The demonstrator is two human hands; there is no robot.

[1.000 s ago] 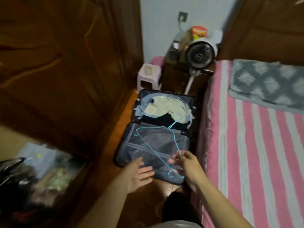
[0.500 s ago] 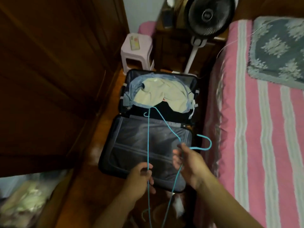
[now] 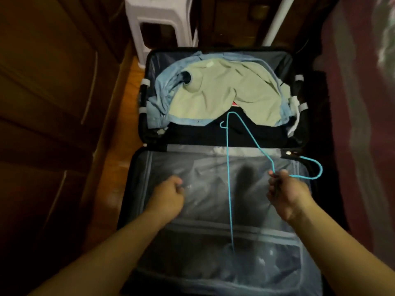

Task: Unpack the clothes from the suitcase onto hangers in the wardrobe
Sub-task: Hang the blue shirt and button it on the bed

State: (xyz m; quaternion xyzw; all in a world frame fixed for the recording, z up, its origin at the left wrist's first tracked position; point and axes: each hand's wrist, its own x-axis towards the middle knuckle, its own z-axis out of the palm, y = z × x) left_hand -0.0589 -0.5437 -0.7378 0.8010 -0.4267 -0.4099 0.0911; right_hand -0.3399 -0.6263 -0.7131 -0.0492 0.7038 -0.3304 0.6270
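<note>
An open dark suitcase point(image 3: 136, 167) lies on the floor below me. Its far half holds a pale green garment point(image 3: 224, 90) on top of a light blue denim one point(image 3: 162, 92) and dark clothes point(image 3: 245, 131). The near half is a zipped mesh lid point(image 3: 203, 210). My right hand point(image 3: 284, 193) pinches a thin blue wire hanger point(image 3: 228, 167) at its neck, with the hook pointing right. The hanger's far corner reaches over the dark clothes. My left hand point(image 3: 168, 195) hovers over the mesh lid with curled fingers, apart from the hanger and holding nothing.
A dark wooden wardrobe door point(image 3: 53, 103) stands along the left. A white plastic stool point(image 3: 160, 22) sits behind the suitcase, beside a white fan pole point(image 3: 275, 20). The bed's edge point(image 3: 352, 103) runs down the right side.
The view has dropped closer over the suitcase. My left hand has let go of the hanger's bar and moved left. My right hand keeps the hanger's neck.
</note>
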